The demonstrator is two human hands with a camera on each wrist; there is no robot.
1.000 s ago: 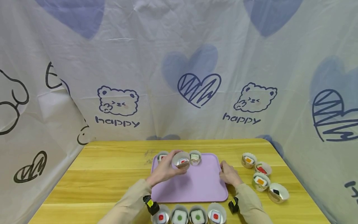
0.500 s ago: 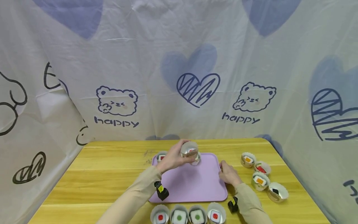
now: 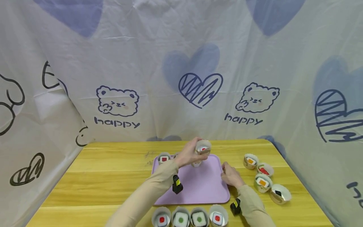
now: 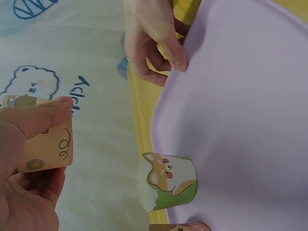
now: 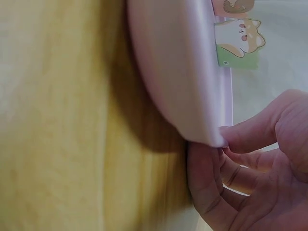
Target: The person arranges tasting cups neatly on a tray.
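Observation:
My left hand (image 3: 186, 155) grips a paper baking cup (image 3: 203, 148) with a small sushi-like piece, white with a red centre, inside. In the left wrist view this cup (image 4: 53, 139) is off the tray, between thumb and fingers. Below it, a cup with a dog print (image 4: 175, 180) stands on the lilac tray (image 3: 195, 187), partly covered in the head view. Another cup (image 3: 164, 158) stands at the tray's back left corner; one between is mostly hidden by my left hand. At the tray's right edge, my right hand (image 5: 250, 163) pinches the rim between thumb and fingers.
Along the table's front edge stands a row of several cups (image 3: 181, 218) with white pieces, red or green in the middle. Several more cups (image 3: 262, 183) stand to the right of the tray. A printed cloth (image 3: 158, 63) hangs behind the wooden table (image 3: 107, 183).
My left hand has carried the cup rightward and toward the back, past the dog-print cup's top. My right hand has stayed at the tray's right edge.

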